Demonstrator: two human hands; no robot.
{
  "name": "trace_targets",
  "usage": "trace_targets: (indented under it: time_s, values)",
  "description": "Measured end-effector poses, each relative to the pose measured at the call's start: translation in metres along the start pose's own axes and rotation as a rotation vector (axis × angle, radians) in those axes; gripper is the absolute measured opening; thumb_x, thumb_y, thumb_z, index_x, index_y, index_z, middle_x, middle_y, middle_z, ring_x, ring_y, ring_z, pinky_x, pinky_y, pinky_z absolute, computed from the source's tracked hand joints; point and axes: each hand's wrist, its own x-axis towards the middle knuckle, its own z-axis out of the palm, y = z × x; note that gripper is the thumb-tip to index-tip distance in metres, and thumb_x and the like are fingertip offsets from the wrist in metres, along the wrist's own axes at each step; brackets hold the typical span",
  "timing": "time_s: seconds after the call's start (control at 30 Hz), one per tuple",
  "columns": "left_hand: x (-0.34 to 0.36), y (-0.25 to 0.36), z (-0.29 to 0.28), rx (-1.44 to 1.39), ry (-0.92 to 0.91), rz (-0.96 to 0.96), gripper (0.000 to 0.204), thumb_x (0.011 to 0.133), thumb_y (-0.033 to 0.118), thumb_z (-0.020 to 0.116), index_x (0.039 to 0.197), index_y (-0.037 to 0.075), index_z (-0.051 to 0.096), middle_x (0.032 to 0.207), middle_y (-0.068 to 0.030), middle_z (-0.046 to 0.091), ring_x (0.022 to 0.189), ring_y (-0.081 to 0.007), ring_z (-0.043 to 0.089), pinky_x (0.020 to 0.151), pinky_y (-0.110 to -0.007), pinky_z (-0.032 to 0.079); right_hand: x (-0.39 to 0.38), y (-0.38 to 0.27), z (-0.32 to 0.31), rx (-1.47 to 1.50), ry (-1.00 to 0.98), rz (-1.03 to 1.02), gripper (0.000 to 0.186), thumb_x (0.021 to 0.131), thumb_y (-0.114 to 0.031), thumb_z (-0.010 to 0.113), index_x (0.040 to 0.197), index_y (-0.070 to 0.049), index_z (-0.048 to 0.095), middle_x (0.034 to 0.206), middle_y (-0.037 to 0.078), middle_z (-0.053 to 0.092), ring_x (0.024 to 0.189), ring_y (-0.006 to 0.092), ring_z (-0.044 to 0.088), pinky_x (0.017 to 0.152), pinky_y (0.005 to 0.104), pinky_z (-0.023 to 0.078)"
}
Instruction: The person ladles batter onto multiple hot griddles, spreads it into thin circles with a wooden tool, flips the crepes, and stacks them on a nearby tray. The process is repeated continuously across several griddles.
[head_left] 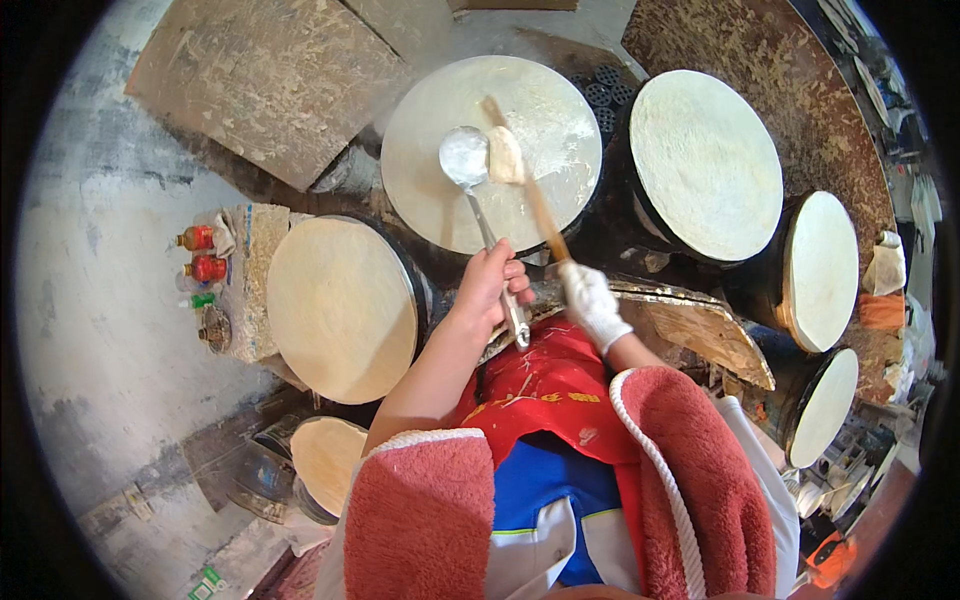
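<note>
My bare left hand (492, 285) is closed round the handle of a metal ladle (480, 215), whose bowl is over the round griddle (430, 215) in front of me. In a white knit glove, my right hand (592, 303) grips a wooden stick (542, 215) that reaches across the same griddle, its far end blurred. A soft, pale lump (506, 155), perhaps dough or batter, lies against the stick just right of the ladle's bowl. Wet-looking white streaks mark the griddle's right half.
More round griddles with pale, flat tops surround me: left (342, 310), lower left (328, 465), far right (706, 165), right (822, 270) and lower right (822, 408). Red bottles (206, 268) stand by the left ledge. A stained board (270, 85) lies at the far left.
</note>
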Motion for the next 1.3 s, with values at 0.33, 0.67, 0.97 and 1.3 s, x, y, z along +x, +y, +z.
trace_targets:
  time_s: [0.33,0.67,0.97,1.3]
  values:
    - [-0.078,-0.017,-0.046,-0.515,-0.7,0.129,0.029,0.104,0.038,0.038,0.086,0.015,0.04,0.05,0.0085,0.026,0.034,-0.0028,0.024,0.03,-0.021,0.022,0.035,-0.048,-0.079,-0.422,0.099,-0.275,0.042,0.096,-0.039,0.051,0.107,-0.002,0.065,0.087,0.02,0.068,0.081,0.0328,0.066,0.074,0.0396,0.05]
    - [-0.142,-0.103,-0.03,-0.749,-0.34,0.317,0.029,0.103,0.037,0.043,0.082,0.017,0.042,0.052,0.0109,0.025,0.036,-0.0014,0.022,0.032,-0.019,0.021,0.019,0.027,-0.059,-0.483,-0.442,-0.495,0.031,0.098,-0.024,0.053,0.114,0.0,0.063,0.089,0.018,0.068,0.08,0.0278,0.065,0.073,0.0351,0.051]
    - [-0.232,-0.225,-0.067,-1.223,-0.263,0.666,0.027,0.105,0.033,0.037,0.085,0.015,0.041,0.054,0.0069,0.031,0.036,-0.0051,0.028,0.032,-0.023,0.023,0.029,0.002,0.007,-0.555,-0.468,-0.588,0.03,0.094,-0.03,0.056,0.1,-0.002,0.064,0.073,0.013,0.064,0.066,0.0255,0.063,0.065,0.0361,0.05]
    - [-0.323,-0.306,-0.142,-1.438,-0.059,0.819,0.028,0.105,0.034,0.037,0.085,0.014,0.039,0.053,0.0063,0.029,0.036,-0.0055,0.025,0.032,-0.023,0.023,-0.045,0.051,0.165,-0.378,-0.744,-0.621,0.031,0.093,-0.031,0.055,0.101,-0.002,0.064,0.08,0.014,0.066,0.074,0.0246,0.064,0.071,0.0357,0.051]
